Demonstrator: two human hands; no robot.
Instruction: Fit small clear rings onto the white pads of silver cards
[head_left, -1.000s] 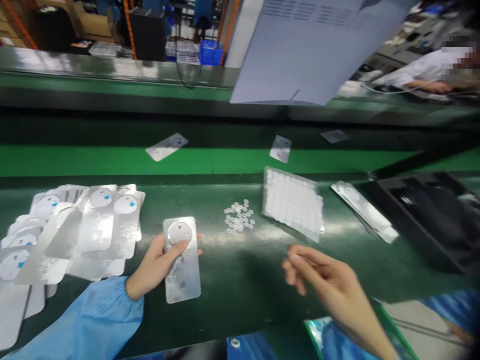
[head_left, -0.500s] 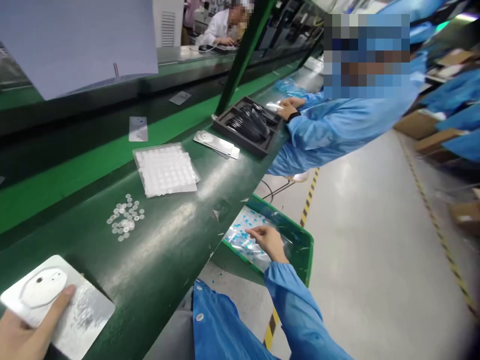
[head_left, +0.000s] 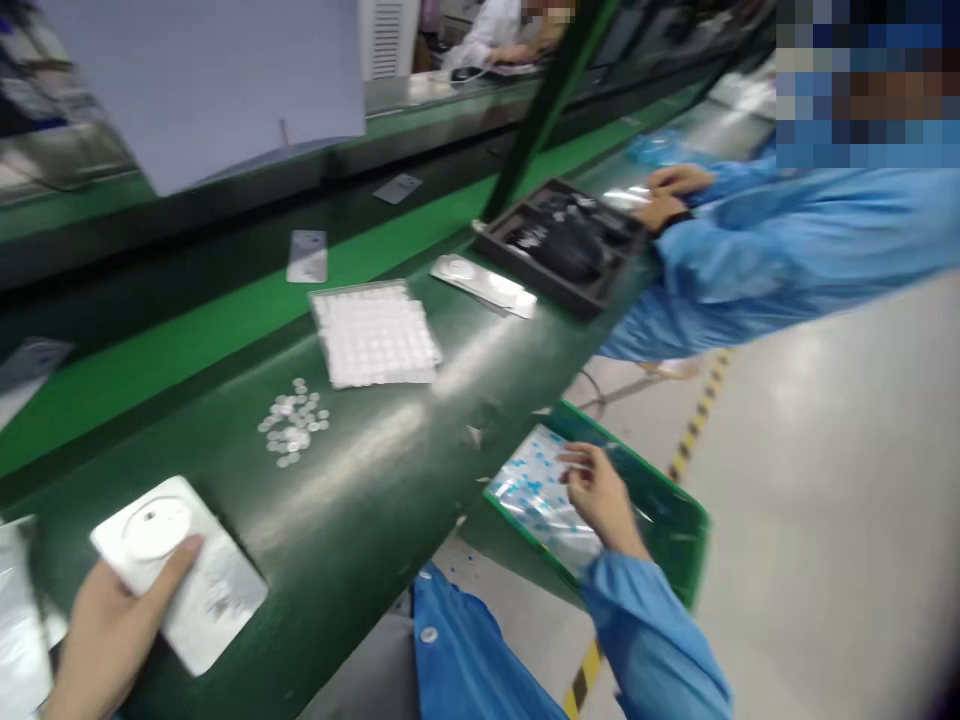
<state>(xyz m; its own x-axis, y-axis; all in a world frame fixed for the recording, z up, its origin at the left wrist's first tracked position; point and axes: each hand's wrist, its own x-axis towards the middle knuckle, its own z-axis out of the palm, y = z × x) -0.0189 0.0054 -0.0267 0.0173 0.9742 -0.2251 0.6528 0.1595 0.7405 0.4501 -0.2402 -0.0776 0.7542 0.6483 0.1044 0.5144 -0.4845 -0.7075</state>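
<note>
Left hand (head_left: 112, 620) pins silver pouch (head_left: 180, 565) on green bench (head_left: 390, 470), thumb on top. Right hand (head_left: 596, 495) loosely curled, empty, over bag in green bin (head_left: 675, 520). Loose discs (head_left: 294, 422) beyond; pouch may slide, one-handed hold only.

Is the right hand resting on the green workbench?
No, the right hand is below the workbench edge, over the green bin of plastic film.

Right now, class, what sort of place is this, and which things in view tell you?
Probably a factory assembly line: a long green conveyor belt carrying silver foil pouches, a co-worker's blue smock sleeve at a black parts tray, and a clear blister tray.
</note>
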